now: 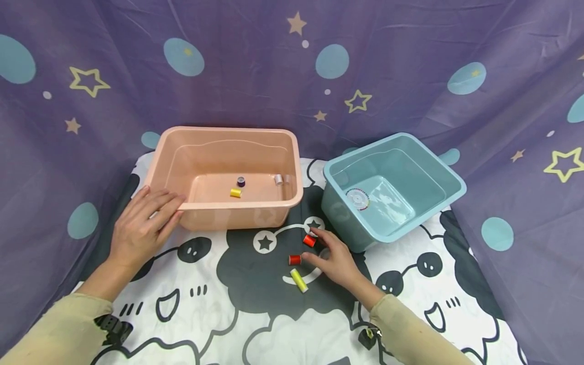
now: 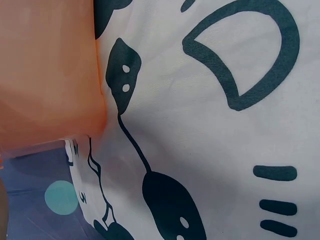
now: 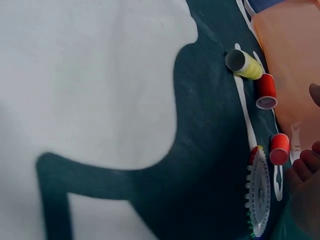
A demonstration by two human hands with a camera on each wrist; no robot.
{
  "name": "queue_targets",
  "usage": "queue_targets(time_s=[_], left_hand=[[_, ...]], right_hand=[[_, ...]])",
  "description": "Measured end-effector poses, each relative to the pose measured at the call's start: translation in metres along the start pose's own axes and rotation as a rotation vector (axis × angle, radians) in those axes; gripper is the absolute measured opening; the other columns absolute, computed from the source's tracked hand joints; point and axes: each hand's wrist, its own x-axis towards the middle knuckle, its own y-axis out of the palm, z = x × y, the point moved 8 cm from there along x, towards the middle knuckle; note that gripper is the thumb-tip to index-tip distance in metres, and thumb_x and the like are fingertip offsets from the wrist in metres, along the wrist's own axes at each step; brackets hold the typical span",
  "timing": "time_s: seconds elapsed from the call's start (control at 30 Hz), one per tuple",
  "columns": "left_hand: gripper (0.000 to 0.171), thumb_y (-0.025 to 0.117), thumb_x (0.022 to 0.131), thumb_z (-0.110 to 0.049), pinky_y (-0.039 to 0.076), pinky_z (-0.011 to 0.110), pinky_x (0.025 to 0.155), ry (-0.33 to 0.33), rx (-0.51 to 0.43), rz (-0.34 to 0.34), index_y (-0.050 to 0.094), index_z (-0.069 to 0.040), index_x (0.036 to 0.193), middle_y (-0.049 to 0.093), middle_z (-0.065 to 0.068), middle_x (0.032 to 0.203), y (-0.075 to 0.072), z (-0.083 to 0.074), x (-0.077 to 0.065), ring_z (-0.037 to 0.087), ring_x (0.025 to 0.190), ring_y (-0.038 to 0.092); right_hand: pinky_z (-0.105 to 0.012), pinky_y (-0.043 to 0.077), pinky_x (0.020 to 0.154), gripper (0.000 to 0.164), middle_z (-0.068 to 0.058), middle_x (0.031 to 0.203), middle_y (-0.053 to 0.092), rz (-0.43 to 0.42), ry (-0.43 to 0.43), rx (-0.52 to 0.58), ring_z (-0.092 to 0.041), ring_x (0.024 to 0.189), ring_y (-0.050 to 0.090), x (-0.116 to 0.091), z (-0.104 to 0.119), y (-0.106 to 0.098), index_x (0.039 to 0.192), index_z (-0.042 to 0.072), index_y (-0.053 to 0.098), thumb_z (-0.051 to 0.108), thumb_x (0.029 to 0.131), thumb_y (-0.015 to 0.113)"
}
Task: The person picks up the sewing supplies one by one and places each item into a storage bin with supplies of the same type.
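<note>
My left hand point(image 1: 143, 225) holds the front left corner of a pink plastic bin point(image 1: 242, 206), fingers over the rim and thumb along the outside. Inside lie a yellow thread spool point(image 1: 235, 193), a dark purple spool point(image 1: 241, 181) and a white spool point(image 1: 279, 179). Over the cloth, my right hand point(image 1: 335, 258) has its fingers spread and nothing gripped. Close to its fingertips are two red spools, one nearer the blue bin point(image 1: 309, 241), the other red spool point(image 1: 295, 260) by the thumb. A yellow spool point(image 1: 298, 281) lies nearer me. A pin wheel point(image 3: 259, 192) is partly hidden under the hand.
A blue bin point(image 1: 394, 238) stands angled at the right, with another round pin wheel point(image 1: 357, 199) inside. A patterned black-and-white cloth point(image 1: 182, 314) covers the table. Purple star-print fabric point(image 1: 255, 61) hangs behind and at both sides.
</note>
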Motion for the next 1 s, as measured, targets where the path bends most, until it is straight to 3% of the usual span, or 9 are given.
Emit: queue_targets(time_s=[0.17,0.53,0.87,1.0], left_hand=[[0.039,0.058,0.111,-0.034,0.046,0.064,0.115,0.003,0.003,-0.002,0.078,-0.003,0.124,0.078,0.019,0.113,0.000,0.000,0.000,0.046,0.108,0.071],[0.038,0.059,0.110,-0.033,0.047,0.065,0.112,0.014,-0.002,-0.021,0.079,-0.003,0.122,0.078,0.019,0.112,-0.002,-0.001,0.001,0.046,0.107,0.071],[0.038,0.059,0.110,-0.033,0.047,0.065,0.112,0.009,-0.002,-0.011,0.079,-0.003,0.123,0.078,0.019,0.112,-0.001,-0.002,0.001,0.046,0.108,0.071],[0.038,0.059,0.110,-0.033,0.047,0.066,0.112,0.006,-0.001,-0.010,0.079,-0.003,0.123,0.078,0.020,0.112,-0.001,-0.002,0.002,0.046,0.108,0.071]], right_hand=[[-0.057,0.048,0.116,0.078,-0.012,0.150,0.061,-0.005,-0.039,-0.022,-0.033,0.138,0.060,0.006,0.004,-0.003,0.155,0.010,0.056,0.031,0.089,0.090],[-0.052,0.050,0.115,0.066,-0.008,0.141,0.065,0.000,-0.017,0.014,-0.029,0.131,0.063,0.014,-0.006,0.001,0.147,0.010,0.064,0.022,0.088,0.091],[-0.040,0.062,0.086,0.048,-0.004,0.127,0.069,-0.014,-0.074,-0.031,-0.022,0.111,0.067,0.015,-0.011,0.004,0.134,0.009,0.072,0.019,0.090,0.089],[-0.041,0.061,0.092,0.044,-0.003,0.126,0.070,-0.013,-0.140,-0.066,-0.021,0.110,0.067,0.015,-0.009,0.006,0.131,0.008,0.073,0.017,0.090,0.089]])
